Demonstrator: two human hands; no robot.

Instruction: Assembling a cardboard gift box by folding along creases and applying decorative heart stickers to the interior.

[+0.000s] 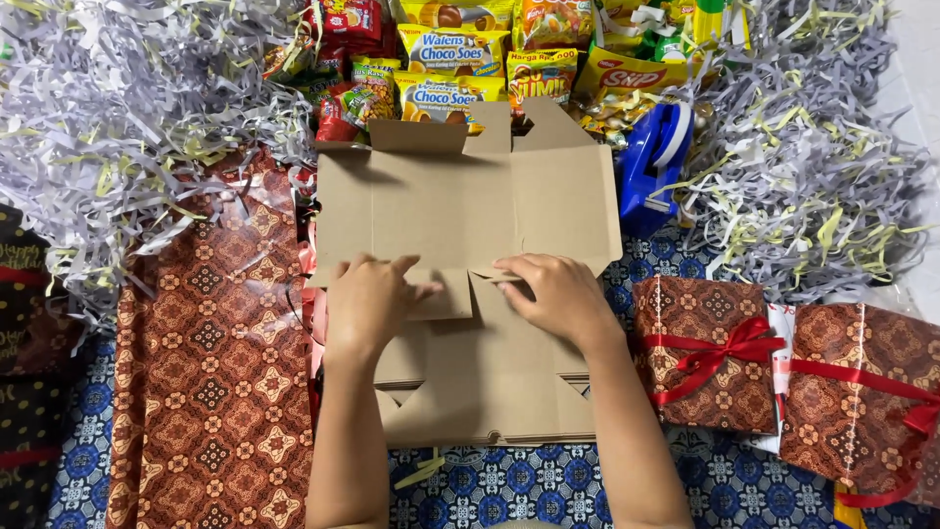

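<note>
Folding flat cardboard box (470,206): left hand (367,299) and right hand (558,294) open, pressing centre flaps; tucking judged next.

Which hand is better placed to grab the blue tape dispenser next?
Right, probably. The right hand rests on the flat cardboard box on the same side as the blue tape dispenser, which lies just past the box's right edge. The left hand would have to cross over.

Left hand (370,297) and right hand (558,294) seen bare; no sleeves, rings, watch or gloves worn; forearms uncovered.
</note>
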